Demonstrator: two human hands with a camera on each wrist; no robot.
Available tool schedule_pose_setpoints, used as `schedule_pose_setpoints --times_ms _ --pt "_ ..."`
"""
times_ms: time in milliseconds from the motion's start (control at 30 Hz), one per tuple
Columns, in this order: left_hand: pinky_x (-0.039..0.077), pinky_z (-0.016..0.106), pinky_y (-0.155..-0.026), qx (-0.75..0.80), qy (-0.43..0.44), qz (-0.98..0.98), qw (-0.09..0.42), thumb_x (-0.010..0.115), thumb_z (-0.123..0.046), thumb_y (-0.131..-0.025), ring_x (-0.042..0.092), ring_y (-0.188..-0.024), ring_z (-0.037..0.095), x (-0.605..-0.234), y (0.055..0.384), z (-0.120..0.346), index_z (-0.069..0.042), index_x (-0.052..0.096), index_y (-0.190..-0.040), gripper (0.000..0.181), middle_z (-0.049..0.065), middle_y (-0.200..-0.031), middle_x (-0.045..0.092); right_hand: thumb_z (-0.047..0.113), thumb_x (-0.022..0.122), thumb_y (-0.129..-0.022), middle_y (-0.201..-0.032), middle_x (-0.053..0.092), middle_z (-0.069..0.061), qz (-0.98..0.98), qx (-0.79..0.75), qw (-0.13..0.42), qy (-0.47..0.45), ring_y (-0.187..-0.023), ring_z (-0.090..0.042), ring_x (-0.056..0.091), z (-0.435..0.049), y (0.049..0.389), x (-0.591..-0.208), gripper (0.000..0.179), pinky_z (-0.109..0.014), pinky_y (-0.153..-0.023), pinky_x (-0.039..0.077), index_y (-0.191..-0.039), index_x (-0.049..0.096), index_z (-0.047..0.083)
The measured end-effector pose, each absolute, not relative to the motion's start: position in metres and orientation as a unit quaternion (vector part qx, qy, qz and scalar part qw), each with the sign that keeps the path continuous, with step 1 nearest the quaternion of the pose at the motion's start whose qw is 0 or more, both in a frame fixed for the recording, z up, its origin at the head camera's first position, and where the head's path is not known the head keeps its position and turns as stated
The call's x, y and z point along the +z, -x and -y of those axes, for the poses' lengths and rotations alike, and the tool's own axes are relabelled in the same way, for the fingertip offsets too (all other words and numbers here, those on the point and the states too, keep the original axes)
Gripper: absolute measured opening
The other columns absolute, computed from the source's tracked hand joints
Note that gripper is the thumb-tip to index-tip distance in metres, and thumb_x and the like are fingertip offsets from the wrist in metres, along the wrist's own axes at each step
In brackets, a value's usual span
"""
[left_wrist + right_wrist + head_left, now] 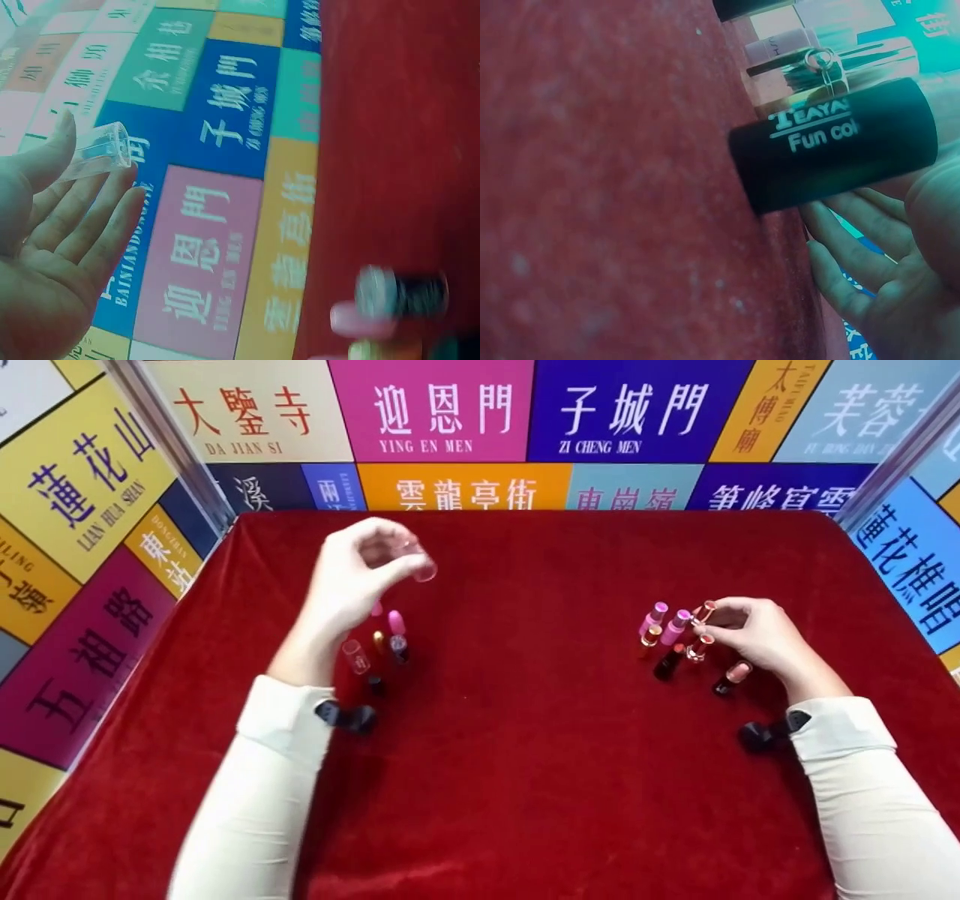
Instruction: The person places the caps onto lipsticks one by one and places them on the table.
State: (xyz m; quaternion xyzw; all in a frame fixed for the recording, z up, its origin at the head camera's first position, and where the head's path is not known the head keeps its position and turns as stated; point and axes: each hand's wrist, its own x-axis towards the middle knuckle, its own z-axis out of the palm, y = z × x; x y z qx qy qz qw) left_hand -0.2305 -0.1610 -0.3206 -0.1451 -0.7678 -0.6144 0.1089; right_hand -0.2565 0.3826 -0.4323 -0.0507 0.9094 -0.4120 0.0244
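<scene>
My left hand (352,574) is raised above the far left of the cloth and pinches a clear, empty-looking cap (105,150) between thumb and fingers. At the right, my right hand (761,641) pinches a lipstick (703,612) with a red and gold top, standing in a cluster. Around it stand two pink lipstick tubes (677,627), a gold-topped lipstick (650,640), a black one with a red tip (667,663), and another red and gold one (699,649). Nearest the right wrist is a black-based lipstick (731,679). In the right wrist view, a black lettered tube (832,146) partly hides the fingers.
Below the left hand stand several caps: a pink cap (397,622), a clear cap (358,658), a gold one (378,640), a dark-patterned one (399,649) and a black one (376,685). Red cloth (510,720) covers the table; lettered panels (435,412) rise behind it.
</scene>
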Motion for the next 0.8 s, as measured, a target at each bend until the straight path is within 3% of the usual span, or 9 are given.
schedule_pose_setpoints --times_ms 133,233,367,433,533,667,800 --pt "0.06 0.034 -0.09 -0.657 0.154 0.73 0.109 0.087 -0.01 -0.091 0.076 -0.094 0.026 -0.325 0.229 0.149 -0.002 0.075 -0.107 0.021 0.011 -0.099 0.079 0.021 0.083 -0.096 -0.1 0.076 0.013 -0.909 -0.412 0.027 0.055 -0.084 0.012 0.066 -0.383 0.256 -0.431 0.045 -0.038 -0.048 0.06 -0.128 0.067 -0.004" --pt "0.06 0.034 -0.089 -0.664 0.154 0.725 0.105 0.087 -0.01 -0.09 0.075 -0.095 0.026 -0.332 0.228 0.147 -0.002 0.076 -0.107 0.022 0.011 -0.101 0.079 0.023 0.083 -0.096 -0.099 0.074 0.017 -0.901 -0.429 0.045 0.05 -0.084 0.009 0.067 -0.382 0.255 -0.429 0.046 -0.046 -0.045 0.059 -0.129 0.064 -0.003" --pt "0.06 0.034 -0.09 -0.66 0.154 0.729 0.096 0.087 -0.008 -0.09 0.075 -0.096 0.025 -0.34 0.232 0.146 -0.001 0.076 -0.108 0.023 0.009 -0.101 0.079 0.021 0.082 -0.097 -0.096 0.074 0.019 -0.903 -0.425 0.039 0.052 -0.083 0.009 0.067 -0.384 0.254 -0.428 0.042 -0.045 -0.045 0.059 -0.127 0.065 -0.003" --pt "0.06 0.034 -0.09 -0.654 0.159 0.734 0.089 0.087 -0.008 -0.09 0.075 -0.096 0.025 -0.343 0.233 0.145 -0.001 0.076 -0.109 0.023 0.009 -0.1 0.079 0.02 0.082 -0.096 -0.095 0.075 0.017 -0.909 -0.411 0.025 0.057 -0.082 0.011 0.067 -0.385 0.253 -0.428 0.039 -0.04 -0.046 0.06 -0.124 0.067 -0.003" --pt "0.06 0.034 -0.09 -0.646 0.166 0.74 0.084 0.086 -0.009 -0.091 0.075 -0.096 0.026 -0.344 0.234 0.146 -0.002 0.076 -0.109 0.023 0.01 -0.1 0.078 0.019 0.083 -0.095 -0.097 0.078 0.008 -0.921 -0.384 -0.004 0.069 -0.082 0.015 0.064 -0.387 0.254 -0.429 0.035 -0.022 -0.058 0.059 -0.119 0.07 -0.003" --pt "0.06 0.034 -0.09 -0.648 0.162 0.74 0.084 0.086 -0.009 -0.091 0.075 -0.097 0.026 -0.343 0.233 0.148 -0.001 0.075 -0.11 0.023 0.01 -0.1 0.079 0.019 0.084 -0.094 -0.099 0.081 -0.002 -0.927 -0.365 -0.034 0.075 -0.082 0.02 0.062 -0.389 0.256 -0.429 0.033 -0.004 -0.075 0.047 -0.114 0.072 -0.004" --pt "0.06 0.034 -0.09 -0.654 0.156 0.735 0.092 0.086 -0.007 -0.091 0.075 -0.098 0.025 -0.342 0.232 0.152 0.004 0.074 -0.112 0.026 0.01 -0.101 0.079 0.019 0.084 -0.094 -0.094 0.078 0.012 -0.928 -0.365 -0.047 0.063 -0.082 0.024 0.06 -0.393 0.259 -0.424 0.033 -0.002 -0.077 0.043 -0.114 0.072 -0.005"
